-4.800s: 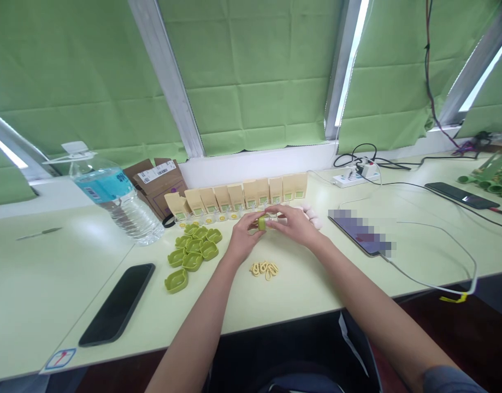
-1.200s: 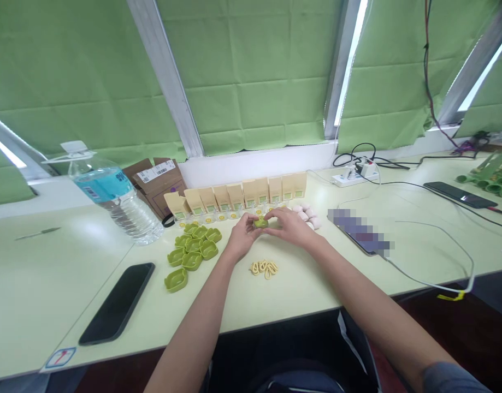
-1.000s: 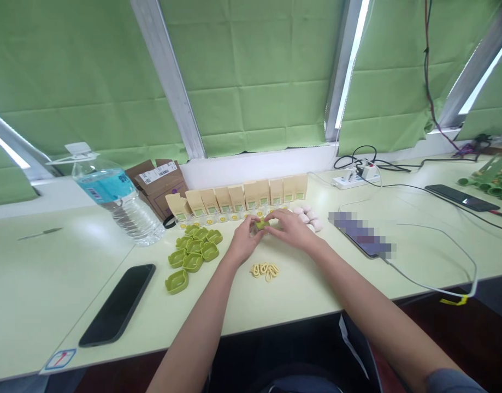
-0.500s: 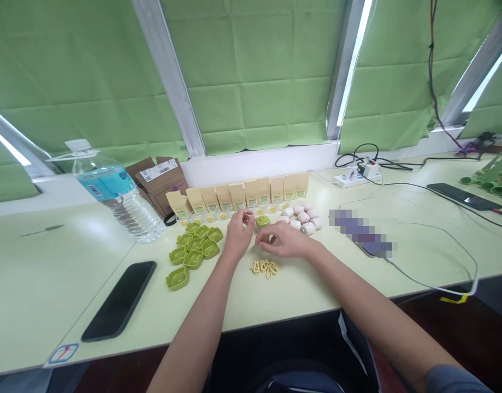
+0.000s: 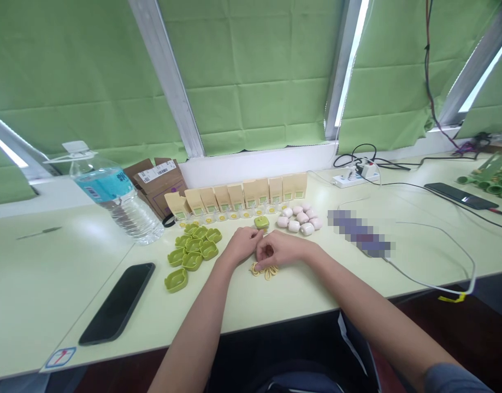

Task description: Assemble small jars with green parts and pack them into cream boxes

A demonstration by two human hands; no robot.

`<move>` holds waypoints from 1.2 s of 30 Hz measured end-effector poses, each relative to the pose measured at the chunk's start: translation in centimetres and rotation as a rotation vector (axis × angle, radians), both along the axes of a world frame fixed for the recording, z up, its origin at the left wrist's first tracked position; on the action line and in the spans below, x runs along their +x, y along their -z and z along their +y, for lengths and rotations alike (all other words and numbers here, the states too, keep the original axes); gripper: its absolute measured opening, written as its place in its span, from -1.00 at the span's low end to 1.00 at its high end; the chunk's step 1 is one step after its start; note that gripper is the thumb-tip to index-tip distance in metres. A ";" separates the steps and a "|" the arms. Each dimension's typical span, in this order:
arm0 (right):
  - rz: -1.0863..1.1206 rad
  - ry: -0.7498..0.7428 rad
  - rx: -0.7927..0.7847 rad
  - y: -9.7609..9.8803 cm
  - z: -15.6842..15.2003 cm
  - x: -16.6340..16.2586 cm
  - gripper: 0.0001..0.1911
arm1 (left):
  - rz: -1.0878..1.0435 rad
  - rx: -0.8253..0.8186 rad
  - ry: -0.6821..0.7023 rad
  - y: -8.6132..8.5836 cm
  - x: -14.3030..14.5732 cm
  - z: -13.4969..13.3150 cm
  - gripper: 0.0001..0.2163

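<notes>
My left hand (image 5: 244, 244) is closed, its fingers curled down against my right fingertips; anything inside is hidden. My right hand (image 5: 282, 248) bends over a small pile of yellow cord loops (image 5: 269, 272), thumb at the pile's upper edge. Its fingers curl in, and what they grip is too small to make out. Just beyond both hands sits a small closed green case (image 5: 261, 221). Several open green tray-like shells (image 5: 193, 245) lie left of my left hand. To the right is a cluster of pale pink and white rounded pieces (image 5: 302, 218).
A row of small tan card packs (image 5: 236, 195) stands at the back. On the left are a large water bottle (image 5: 115, 191), a cardboard box (image 5: 158, 185) and a black phone (image 5: 117, 303). A power strip (image 5: 355, 177), cables and another phone (image 5: 459, 195) lie on the right.
Both hands have moved nearer to me and together, away from the green case. My right thumb has come down to the yellow loops. My left fingers have curled in.
</notes>
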State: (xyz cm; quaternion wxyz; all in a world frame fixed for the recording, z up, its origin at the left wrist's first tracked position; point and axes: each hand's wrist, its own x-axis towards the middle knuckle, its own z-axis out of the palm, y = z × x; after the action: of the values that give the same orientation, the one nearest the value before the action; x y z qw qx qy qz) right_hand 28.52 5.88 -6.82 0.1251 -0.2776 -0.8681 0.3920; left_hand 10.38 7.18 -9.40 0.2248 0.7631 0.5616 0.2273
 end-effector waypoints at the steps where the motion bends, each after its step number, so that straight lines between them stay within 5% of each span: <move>1: 0.003 -0.001 -0.010 0.0 0.1 0.0 -0.59 | 0.008 -0.002 0.004 0.0 0.0 0.0 -0.57; 36: -0.020 -0.003 0.034 0.2 1.2 0.9 -0.80 | 0.089 0.020 0.017 -0.6 0.3 -0.5 -0.59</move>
State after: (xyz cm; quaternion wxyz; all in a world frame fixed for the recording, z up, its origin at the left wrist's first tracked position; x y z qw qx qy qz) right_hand 29.39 7.04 -7.06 0.1204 -0.2778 -0.8764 0.3744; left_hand 10.66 6.69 -8.82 0.1941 0.7793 0.5624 0.1968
